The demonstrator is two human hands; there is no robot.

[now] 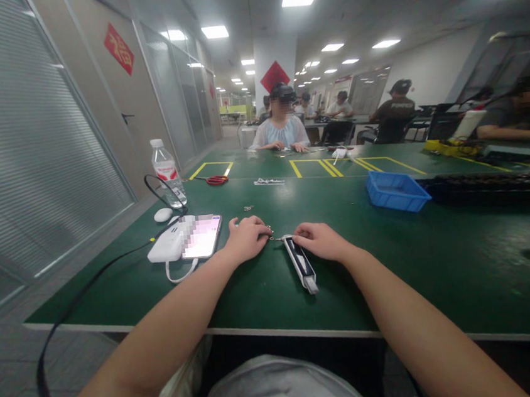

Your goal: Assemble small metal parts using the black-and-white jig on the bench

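My left hand (249,238) rests low over the table, its fingers curled and pressed together. Small metal rings (272,239) show right at its fingertips; whatever it pinches is too small to make out. With bent fingers, my right hand (320,240) grips the far end of a narrow white-edged object (302,265) with a dark middle. That object lies lengthwise on the green table, its pale near end toward me. From its far end a thin metal piece reaches toward the left hand. A few more small rings (248,208) lie beyond the left hand.
Left of my hands are a phone (202,235), a white power bank (169,241) with cable, and a water bottle (168,177). Red-handled scissors (216,180) lie farther back. A blue bin (395,191) stands right. A person (281,130) sits opposite.
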